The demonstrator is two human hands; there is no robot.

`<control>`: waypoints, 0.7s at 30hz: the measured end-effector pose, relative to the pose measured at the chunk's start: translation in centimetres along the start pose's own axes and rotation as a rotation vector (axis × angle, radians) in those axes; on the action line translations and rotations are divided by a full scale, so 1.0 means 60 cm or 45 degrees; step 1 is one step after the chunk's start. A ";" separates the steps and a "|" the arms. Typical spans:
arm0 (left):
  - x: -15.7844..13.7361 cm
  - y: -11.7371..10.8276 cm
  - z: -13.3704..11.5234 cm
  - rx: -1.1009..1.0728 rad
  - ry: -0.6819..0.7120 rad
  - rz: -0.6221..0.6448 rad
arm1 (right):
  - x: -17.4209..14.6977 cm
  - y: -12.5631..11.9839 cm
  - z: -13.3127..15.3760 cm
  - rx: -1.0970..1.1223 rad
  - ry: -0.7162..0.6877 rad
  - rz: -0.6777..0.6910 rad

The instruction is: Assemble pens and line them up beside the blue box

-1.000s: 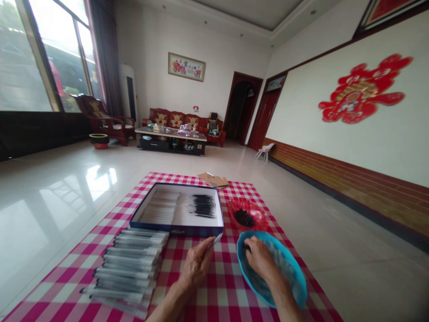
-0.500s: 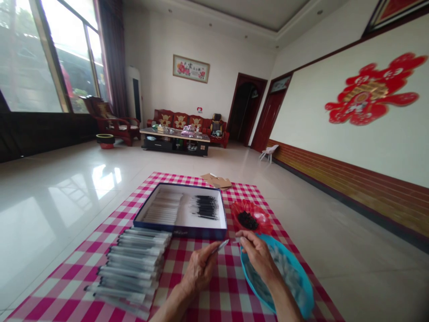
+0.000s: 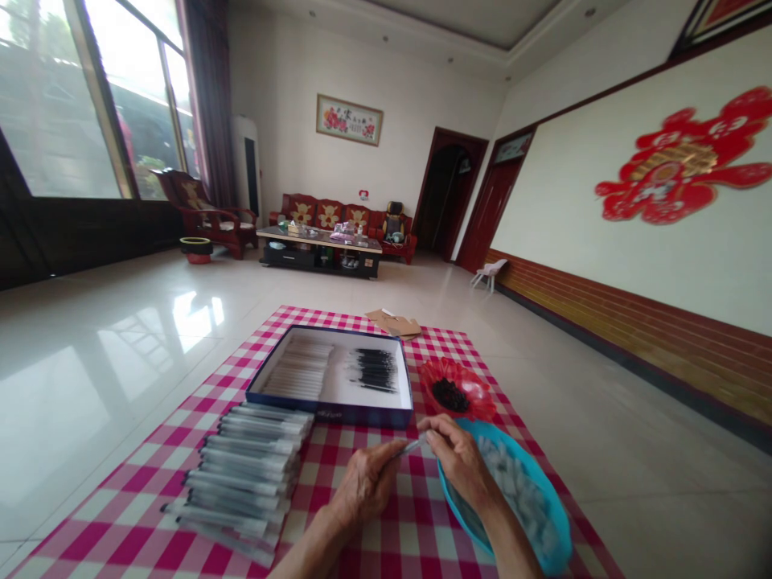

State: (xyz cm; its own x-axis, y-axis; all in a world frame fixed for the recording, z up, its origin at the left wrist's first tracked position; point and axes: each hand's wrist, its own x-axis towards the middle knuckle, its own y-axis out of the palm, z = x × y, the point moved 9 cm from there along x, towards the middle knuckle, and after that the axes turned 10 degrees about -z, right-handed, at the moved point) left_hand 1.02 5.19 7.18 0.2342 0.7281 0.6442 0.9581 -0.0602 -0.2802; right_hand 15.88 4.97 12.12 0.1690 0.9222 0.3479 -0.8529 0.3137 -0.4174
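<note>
Over the checked cloth, my left hand (image 3: 367,478) is closed around a clear pen (image 3: 412,445), whose end points right. My right hand (image 3: 461,458) pinches at that end; a small clear cap seems to be in its fingertips, mostly hidden by them. Below my right hand is a blue basin (image 3: 564,539) of translucent caps (image 3: 512,478). To the left lies a stack of assembled-looking pens (image 3: 241,474) with dark ends. Behind the hands, a shallow box (image 3: 362,414) holds clear tubes (image 3: 295,370) and black refills (image 3: 377,370).
A red scalloped bowl (image 3: 479,394) of small black pieces (image 3: 449,395) sits behind the basin. Flattened cardboard (image 3: 395,323) lies at the cloth's (image 3: 338,490) far edge. Across the tiled floor stand a coffee table (image 3: 319,253), a sofa and a small chair (image 3: 488,273).
My hands have come together: the gap between the pen's end and my right fingertips has closed. The whole view has shifted slightly.
</note>
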 end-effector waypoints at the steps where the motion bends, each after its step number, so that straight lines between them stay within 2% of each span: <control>1: 0.000 0.001 0.000 -0.007 -0.008 0.010 | -0.001 0.003 0.001 0.000 -0.008 0.007; 3: 0.003 -0.001 0.006 -0.039 -0.091 0.007 | -0.002 0.009 -0.001 0.037 0.008 -0.002; 5: 0.005 0.002 0.017 -0.140 -0.246 0.016 | -0.003 0.012 -0.005 0.108 0.071 -0.045; 10: -0.004 0.037 0.037 -0.691 -0.725 0.165 | -0.012 0.037 -0.003 0.506 0.205 -0.083; 12: -0.010 0.046 0.042 -0.793 -0.854 0.190 | -0.017 0.051 -0.009 0.683 0.276 -0.114; 14: -0.009 0.044 0.042 -0.779 -0.841 0.163 | -0.021 0.063 -0.021 0.801 0.342 -0.197; 16: -0.001 0.031 0.034 -0.662 -0.696 0.090 | -0.025 0.072 -0.033 0.861 0.386 -0.291; 21: 0.010 -0.008 0.005 -0.084 -0.338 -0.128 | -0.033 0.091 -0.051 0.963 0.492 -0.415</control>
State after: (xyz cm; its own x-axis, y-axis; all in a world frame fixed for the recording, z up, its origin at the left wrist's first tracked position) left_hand 0.64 5.86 7.49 0.0947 0.8855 0.4549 0.9850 -0.0170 -0.1720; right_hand 12.40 5.56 6.61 0.4960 0.8683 -0.0107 -0.8076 0.4657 0.3618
